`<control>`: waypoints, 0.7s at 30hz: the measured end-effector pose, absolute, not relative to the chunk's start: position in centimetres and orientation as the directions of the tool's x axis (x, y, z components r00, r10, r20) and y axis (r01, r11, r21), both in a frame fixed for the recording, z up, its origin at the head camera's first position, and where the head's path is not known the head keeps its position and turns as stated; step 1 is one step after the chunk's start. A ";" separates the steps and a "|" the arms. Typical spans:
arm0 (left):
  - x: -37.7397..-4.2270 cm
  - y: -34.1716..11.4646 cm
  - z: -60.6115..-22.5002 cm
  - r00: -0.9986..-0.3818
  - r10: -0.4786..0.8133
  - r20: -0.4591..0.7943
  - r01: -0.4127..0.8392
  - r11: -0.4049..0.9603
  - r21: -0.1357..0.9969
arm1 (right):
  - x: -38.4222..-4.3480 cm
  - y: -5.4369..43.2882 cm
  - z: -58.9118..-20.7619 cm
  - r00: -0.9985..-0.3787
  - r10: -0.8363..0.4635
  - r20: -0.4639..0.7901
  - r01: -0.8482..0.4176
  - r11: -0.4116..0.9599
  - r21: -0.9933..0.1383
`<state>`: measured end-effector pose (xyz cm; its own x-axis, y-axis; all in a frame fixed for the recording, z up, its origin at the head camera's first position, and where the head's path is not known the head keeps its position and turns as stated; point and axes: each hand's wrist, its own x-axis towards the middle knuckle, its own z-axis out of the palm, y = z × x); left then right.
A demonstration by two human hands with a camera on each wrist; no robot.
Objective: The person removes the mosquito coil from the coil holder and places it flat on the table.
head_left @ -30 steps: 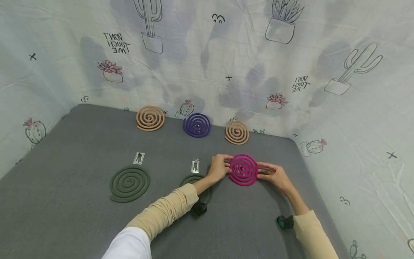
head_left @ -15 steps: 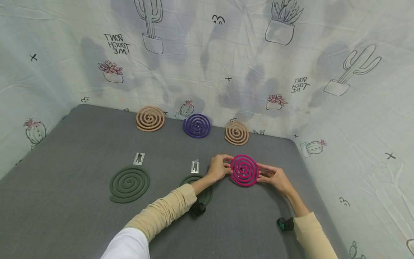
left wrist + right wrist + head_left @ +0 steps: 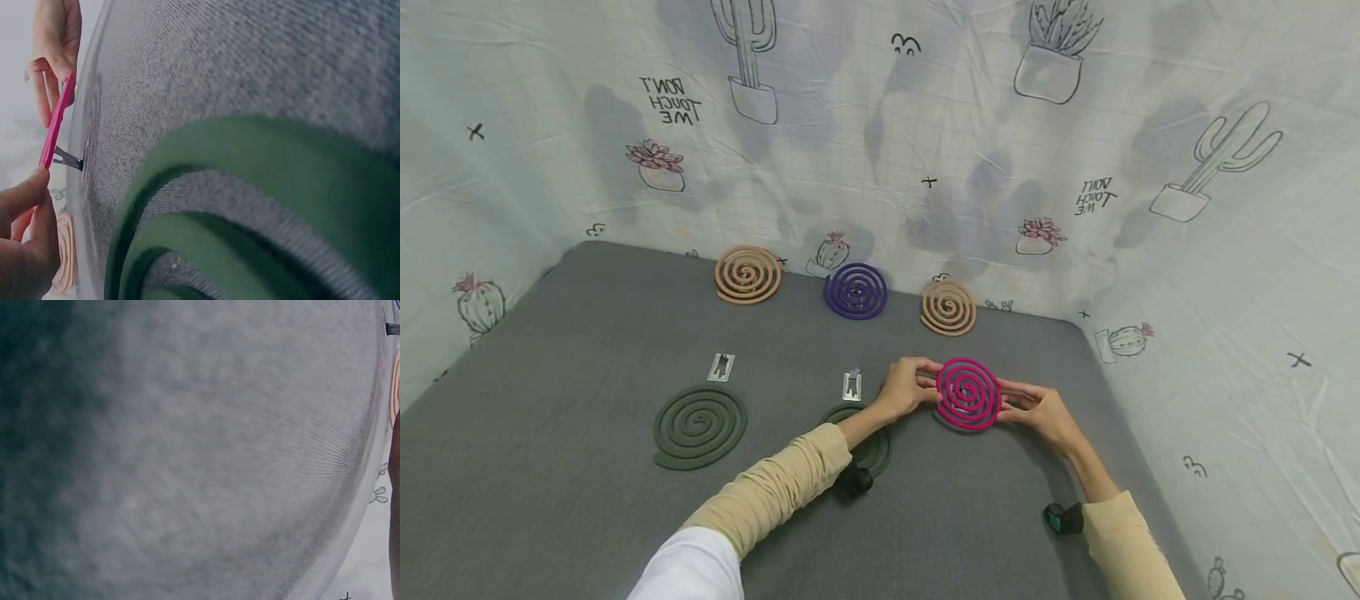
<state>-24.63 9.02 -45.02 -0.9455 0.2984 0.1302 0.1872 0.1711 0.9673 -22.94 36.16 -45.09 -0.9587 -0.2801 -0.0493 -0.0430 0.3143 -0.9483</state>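
Both hands hold a pink mosquito coil (image 3: 967, 392) by opposite edges, on the right half of the grey table. My left hand (image 3: 904, 387) pinches its left rim between thumb and fingers. On the opposite rim, my right hand (image 3: 1047, 416) grips with the thumb below and fingers above. Seen edge-on in the left wrist view, the coil is raised over the table, with the upright prong of a metal coil stand (image 3: 70, 159) close under it. A green coil (image 3: 880, 450) lies partly hidden beneath my left forearm. The right wrist view shows mostly blurred table.
Another green coil (image 3: 700, 427) lies flat at left. Two metal stands (image 3: 721, 367) (image 3: 852, 386) lie behind the green coils. Along the back edge are a tan coil (image 3: 748, 274), a purple coil (image 3: 856, 292) and a second tan coil (image 3: 948, 307), near the cactus-print cloth (image 3: 850, 125).
The pink coil has shifted very slightly to the right in both hands. My left forearm has drawn a little to the left; the other coils stay put.
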 end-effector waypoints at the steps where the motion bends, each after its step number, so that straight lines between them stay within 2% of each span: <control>1: -24.6 9.0 -45.0 -0.945 0.300 0.126 0.183 0.170 0.968 | -22.9 36.2 -45.1 -0.958 -0.281 -0.049 -0.046 0.321 -0.946; 21: -24.5 8.9 -44.8 -0.949 0.302 0.096 0.136 0.114 0.984 | -23.0 36.2 -44.5 -0.959 -0.272 -0.080 -0.019 0.344 -0.939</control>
<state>-24.53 8.90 -44.84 -0.9486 0.3016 0.0960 0.1359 0.1144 0.9841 -23.01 36.22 -44.47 -0.9591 -0.2716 -0.0795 -0.0195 0.3437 -0.9389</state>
